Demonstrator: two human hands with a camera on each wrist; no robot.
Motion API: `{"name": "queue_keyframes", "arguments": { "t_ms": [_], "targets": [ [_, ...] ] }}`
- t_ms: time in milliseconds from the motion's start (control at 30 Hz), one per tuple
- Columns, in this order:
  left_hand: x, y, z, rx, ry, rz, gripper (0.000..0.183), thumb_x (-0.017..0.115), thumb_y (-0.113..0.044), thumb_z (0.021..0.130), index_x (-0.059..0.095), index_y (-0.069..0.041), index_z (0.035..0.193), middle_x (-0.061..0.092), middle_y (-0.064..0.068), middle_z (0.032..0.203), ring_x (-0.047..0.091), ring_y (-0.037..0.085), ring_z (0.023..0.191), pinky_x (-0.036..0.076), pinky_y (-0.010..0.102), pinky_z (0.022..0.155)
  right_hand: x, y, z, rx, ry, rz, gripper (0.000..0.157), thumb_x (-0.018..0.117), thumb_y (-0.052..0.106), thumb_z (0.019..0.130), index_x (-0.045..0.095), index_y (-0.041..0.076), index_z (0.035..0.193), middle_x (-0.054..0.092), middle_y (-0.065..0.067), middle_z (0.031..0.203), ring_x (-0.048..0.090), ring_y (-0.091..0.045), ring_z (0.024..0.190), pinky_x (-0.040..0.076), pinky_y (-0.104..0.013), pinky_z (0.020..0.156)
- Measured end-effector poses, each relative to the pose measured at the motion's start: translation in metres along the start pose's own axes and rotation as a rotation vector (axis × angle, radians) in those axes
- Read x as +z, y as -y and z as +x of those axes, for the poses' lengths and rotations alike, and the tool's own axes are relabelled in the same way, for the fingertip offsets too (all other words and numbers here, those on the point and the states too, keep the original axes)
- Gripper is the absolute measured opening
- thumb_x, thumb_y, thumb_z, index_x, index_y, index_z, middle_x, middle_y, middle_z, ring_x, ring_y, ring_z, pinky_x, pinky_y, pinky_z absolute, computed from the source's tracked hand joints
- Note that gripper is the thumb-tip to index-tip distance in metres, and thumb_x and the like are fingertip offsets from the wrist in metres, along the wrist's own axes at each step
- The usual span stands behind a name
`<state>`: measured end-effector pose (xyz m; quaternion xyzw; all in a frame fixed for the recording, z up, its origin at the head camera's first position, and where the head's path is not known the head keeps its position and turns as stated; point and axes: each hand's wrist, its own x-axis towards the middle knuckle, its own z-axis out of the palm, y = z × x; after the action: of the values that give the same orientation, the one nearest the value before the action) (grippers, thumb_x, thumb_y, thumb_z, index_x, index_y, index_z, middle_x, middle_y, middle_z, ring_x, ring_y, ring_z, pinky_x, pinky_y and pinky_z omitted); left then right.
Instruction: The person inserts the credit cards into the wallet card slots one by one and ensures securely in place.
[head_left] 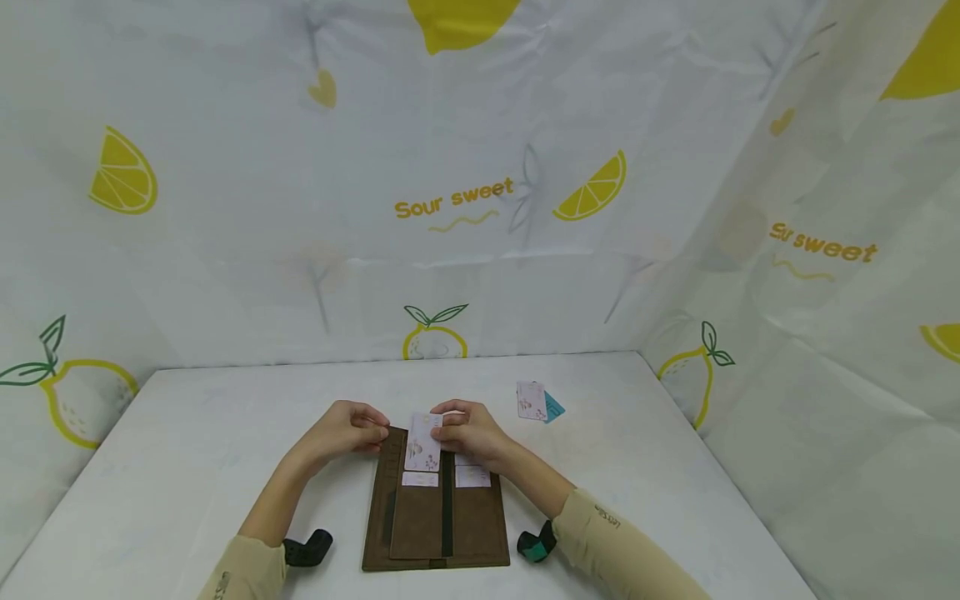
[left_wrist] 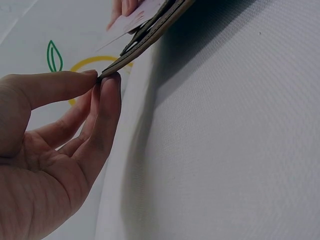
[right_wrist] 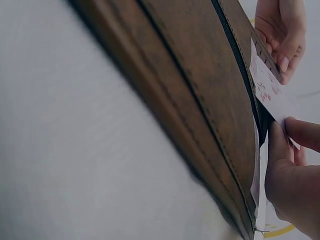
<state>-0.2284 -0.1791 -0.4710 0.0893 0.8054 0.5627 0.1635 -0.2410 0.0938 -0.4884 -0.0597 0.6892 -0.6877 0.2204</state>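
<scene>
In the head view, with the clock centred on the brown wallet [head_left: 416, 525] that lies on the white table [head_left: 225, 467], your left hand [head_left: 341, 433] sits at 10 o'clock, pinching the wallet's upper corner, and your right hand [head_left: 474, 433] at 1 o'clock holds the printed card [head_left: 422, 446] by its long 3 o'clock edge. The card is just short of 12, above a pocket where another card's strip [head_left: 420, 479] shows; whether its lower edge is inside, you cannot tell. Your forearms slant up from 7 and 5 o'clock, wrists bent inward. Two loose cards [head_left: 531, 400] overlap between 1 and 2. In the left wrist view, your thumb and fingertips meet narrowly on the wallet's corner at 10 o'clock; the wallet looks bendy but firm, probably light, so a corner pinch should steady it. In the right wrist view, the card is near 3 o'clock, your thumb on one face and a finger beneath, a narrow hold. Expect it to be light, thin, fairly stiff and perhaps slick; the edge suits a flat pinch, as a hard squeeze could bow it.
</scene>
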Motion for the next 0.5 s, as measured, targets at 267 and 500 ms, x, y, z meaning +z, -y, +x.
{"name": "queue_keyframes", "arguments": {
  "t_ms": [267,500],
  "targets": [
    [-0.0002,0.002,0.0001,0.01,0.0,0.008,0.021,0.073,-0.006,0.1,0.072,0.008,0.115,0.078,0.008,0.094,0.074,0.014,0.081,0.066,0.029,0.077,0.001,0.0014,-0.0019,0.001,0.0,-0.029,0.039,0.071,-0.003,0.1,0.062,-0.002,0.138,0.074,0.005,0.092,0.072,-0.007,0.088,0.065,-0.02,0.079],
    [0.001,0.003,0.001,0.012,0.003,-0.007,0.023,0.075,-0.007,0.099,0.071,0.008,0.116,0.077,0.009,0.095,0.075,0.014,0.082,0.067,0.029,0.077,0.0023,-0.0001,-0.0017,-0.022,-0.02,-0.049,0.038,0.073,-0.003,0.098,0.063,-0.004,0.135,0.072,0.005,0.09,0.071,-0.007,0.086,0.064,-0.019,0.078]
  ]
}}
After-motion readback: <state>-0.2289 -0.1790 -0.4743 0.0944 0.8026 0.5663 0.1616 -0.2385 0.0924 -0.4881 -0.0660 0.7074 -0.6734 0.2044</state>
